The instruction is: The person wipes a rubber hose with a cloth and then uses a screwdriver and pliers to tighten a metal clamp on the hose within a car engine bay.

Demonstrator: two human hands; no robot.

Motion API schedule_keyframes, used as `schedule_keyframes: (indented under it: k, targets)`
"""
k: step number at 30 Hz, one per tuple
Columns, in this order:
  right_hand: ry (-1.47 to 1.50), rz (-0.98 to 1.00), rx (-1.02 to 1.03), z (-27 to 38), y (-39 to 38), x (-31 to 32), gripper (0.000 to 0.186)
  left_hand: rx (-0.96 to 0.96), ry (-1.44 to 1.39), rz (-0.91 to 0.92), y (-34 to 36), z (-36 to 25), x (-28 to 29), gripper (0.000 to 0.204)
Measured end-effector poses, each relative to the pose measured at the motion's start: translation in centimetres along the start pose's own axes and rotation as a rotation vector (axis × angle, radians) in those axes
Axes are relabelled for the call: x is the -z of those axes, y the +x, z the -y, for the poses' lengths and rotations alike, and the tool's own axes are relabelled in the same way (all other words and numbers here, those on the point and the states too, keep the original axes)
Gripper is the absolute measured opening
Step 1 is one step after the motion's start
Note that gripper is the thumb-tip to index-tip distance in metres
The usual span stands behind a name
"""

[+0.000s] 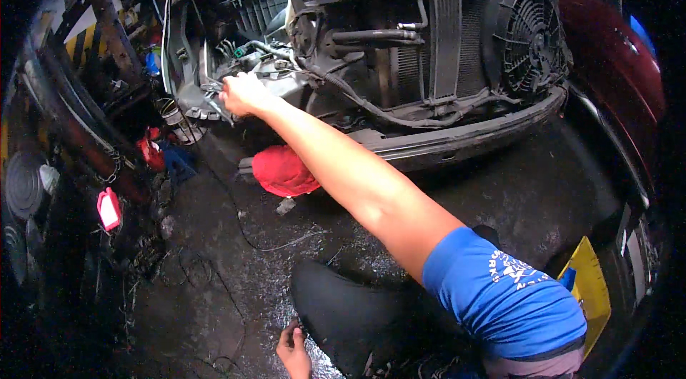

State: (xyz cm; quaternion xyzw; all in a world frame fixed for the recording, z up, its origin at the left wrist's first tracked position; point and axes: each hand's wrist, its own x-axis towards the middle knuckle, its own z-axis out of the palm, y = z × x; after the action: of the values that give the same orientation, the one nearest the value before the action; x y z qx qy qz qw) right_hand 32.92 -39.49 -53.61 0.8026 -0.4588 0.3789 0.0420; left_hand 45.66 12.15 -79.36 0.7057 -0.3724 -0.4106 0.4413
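Note:
My right hand (246, 95) reaches far forward to the front corner of a car with its bumper cover off. Its fingers are closed at a greyish metal piece (214, 87) beside the body edge; whether that is a tool or a car part I cannot make out. Close by are a green connector (240, 52) and the dusty metal of the front corner. My left hand (294, 354) is low in the picture, beside my dark-trousered knee (350, 315). Its thumb and fingertips are bent together, and anything between them is too small to name.
A radiator (446, 36), a black fan (530, 32) and a bumper beam (464, 140) span the car's front. Beneath lies a red cloth-like item (284, 170). A thin cable (239, 218) crosses the dark, wet floor. Left are a red-pink bottle (108, 209) and a bucket (171, 113); right, a yellow panel (592, 286).

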Motion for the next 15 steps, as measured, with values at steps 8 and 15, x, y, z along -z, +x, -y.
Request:
schedule_keyframes:
  k: [8,15]
  targets:
    - [0.139,-0.160,0.073,1.1,-5.3,4.5,0.038,-0.105,-0.082,0.099,4.2,-1.0,-0.7,0.031]
    - [-0.169,-0.588,0.319,-2.0,-14.6,18.0,0.037,-0.202,-0.034,0.206,5.5,-2.8,-3.7,0.029]
